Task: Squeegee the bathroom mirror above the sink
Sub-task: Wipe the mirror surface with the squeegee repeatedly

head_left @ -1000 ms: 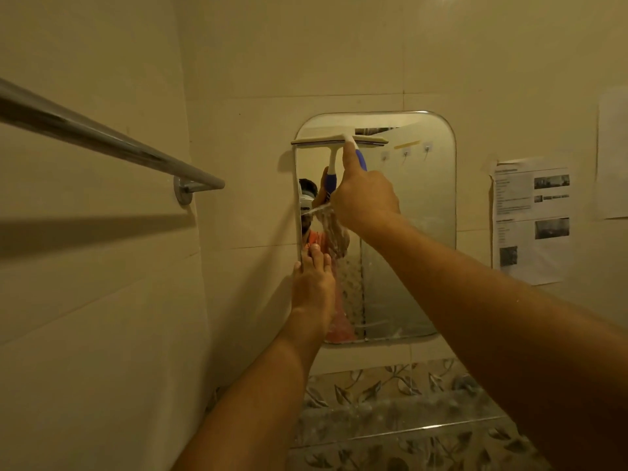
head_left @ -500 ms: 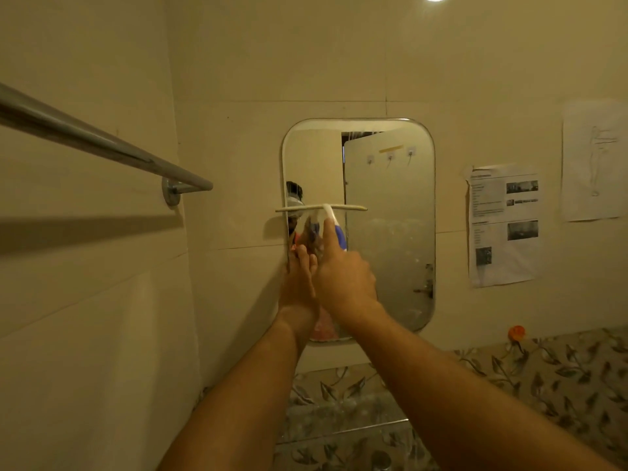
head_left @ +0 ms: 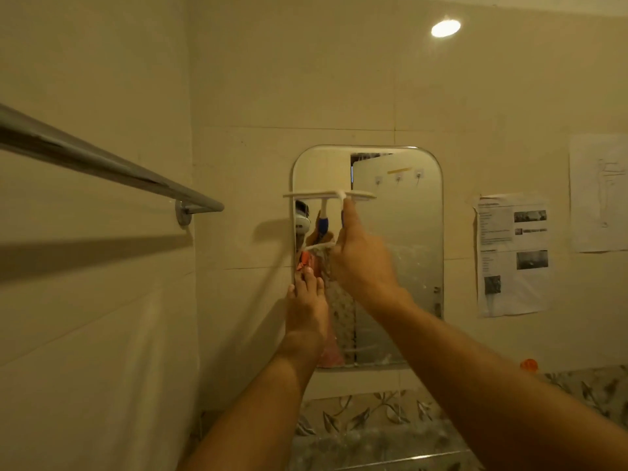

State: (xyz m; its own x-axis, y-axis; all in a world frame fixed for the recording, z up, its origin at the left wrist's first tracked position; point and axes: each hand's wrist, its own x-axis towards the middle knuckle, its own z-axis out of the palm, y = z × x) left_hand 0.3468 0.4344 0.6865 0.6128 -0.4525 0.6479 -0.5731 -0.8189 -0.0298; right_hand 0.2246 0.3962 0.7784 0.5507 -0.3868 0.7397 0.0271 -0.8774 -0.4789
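A round, polished metal towel bar (head_left: 102,164) runs along the smooth cream tiled wall on the left, ending in a round wall mount near the corner.

To its right, the left hand (head_left: 306,307) reaches up from a bare forearm. Its fingers (head_left: 308,275) are straight and released, with the tips resting against the lower left edge of the mirror (head_left: 407,226) and grasping nothing.

The mirror is an upright rectangle with rounded corners, fixed to the far wall. Its upper glass looks clear. The lower part looks cloudy and speckled.

The squeegee (head_left: 326,195) lies against the upper left part of the mirror. Its long, thin white blade is level and juts slightly past the mirror's left edge.

The right hand (head_left: 360,260) is raised with the wrist bent up, grasping the squeegee's handle. The forefinger stretches straight up the handle to the blade, and the other fingers are curled around it. A little blue handle shows beside the forefinger.

Right of the mirror, a printed sheet (head_left: 513,256) in clear plastic hangs on the wall, with a pale line drawing (head_left: 599,192) farther right. A round light (head_left: 446,28) glows above. Leaf-patterned tiles (head_left: 373,416) run below the mirror, with a small orange object (head_left: 528,365) at their top edge on the right.
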